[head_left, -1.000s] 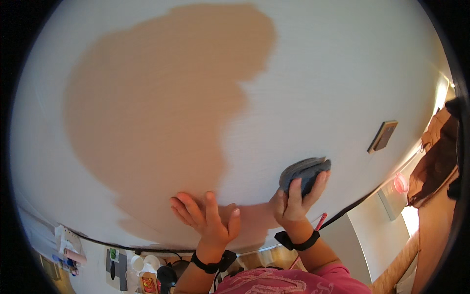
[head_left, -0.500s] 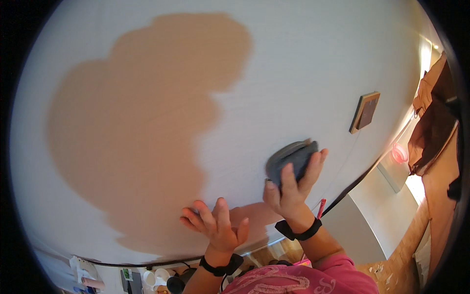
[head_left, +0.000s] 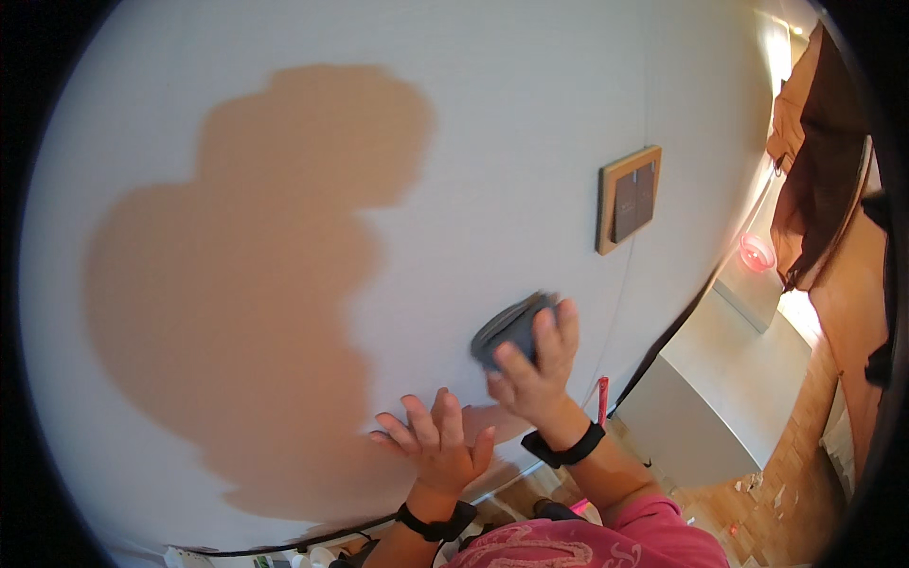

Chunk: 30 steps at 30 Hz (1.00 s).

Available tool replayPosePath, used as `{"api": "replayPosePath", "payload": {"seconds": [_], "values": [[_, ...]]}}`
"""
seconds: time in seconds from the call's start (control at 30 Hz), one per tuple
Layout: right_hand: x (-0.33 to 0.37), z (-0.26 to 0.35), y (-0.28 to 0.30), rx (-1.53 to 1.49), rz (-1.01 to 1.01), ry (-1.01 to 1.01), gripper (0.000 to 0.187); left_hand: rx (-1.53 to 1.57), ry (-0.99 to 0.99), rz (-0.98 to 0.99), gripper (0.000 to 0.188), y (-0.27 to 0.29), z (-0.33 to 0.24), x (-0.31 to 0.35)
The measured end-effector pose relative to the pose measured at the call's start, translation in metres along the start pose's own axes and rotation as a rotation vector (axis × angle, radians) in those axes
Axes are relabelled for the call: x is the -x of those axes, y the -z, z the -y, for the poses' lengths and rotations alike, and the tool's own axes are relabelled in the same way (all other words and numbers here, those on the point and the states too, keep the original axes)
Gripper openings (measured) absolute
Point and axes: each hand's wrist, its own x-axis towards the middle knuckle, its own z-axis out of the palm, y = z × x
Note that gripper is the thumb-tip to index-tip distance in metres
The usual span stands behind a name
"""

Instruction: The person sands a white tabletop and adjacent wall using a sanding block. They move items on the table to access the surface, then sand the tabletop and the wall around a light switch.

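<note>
Before pale wall, right of brown shadow: one folded dark-grey cloth pad, clamped in right hand by thumb and spread fingers. Probably gripped from behind to keep far face turned to wall; cannot tell if pressed against it. Near and left of pad: left hand, empty, fingers apart, palm toward wall, likely held up for balance or bracing. Touching or just off, cannot tell. Hands: two. Black wristbands: two, one per wrist, presumably set there to leave fingers free. Far right of pad: one wood-framed light switch, two dark rockers, apparently mounted for reach. Near right: one red stick beside forearm, one white cabinet.
</note>
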Motion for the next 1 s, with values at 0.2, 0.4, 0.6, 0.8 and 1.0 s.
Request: {"api": "replayPosePath", "payload": {"seconds": [0.2,0.4,0.6,0.8,1.0], "values": [[0.037,-0.014,0.008,0.047,-0.062,-0.296,0.066,0.013,0.049,-0.002,0.072,-0.008,-0.012,-0.006],[0.055,0.005,0.001,-0.027,-0.017,-0.076,0.055,0.167,-0.020,0.052,0.070,-0.028,-0.035,0.000],[0.007,-0.054,0.021,0.002,-0.065,-0.108,0.050,0.019,-0.069,0.037,0.068,-0.035,-0.031,0.005],[0.017,-0.093,0.031,0.068,-0.203,-0.430,0.058,-0.068,-0.084,0.047,0.062,-0.034,-0.035,-0.001],[0.073,-0.033,0.014,0.022,-0.123,-0.407,0.064,-0.090,-0.115,0.031,0.067,-0.033,-0.035,-0.005]]}}
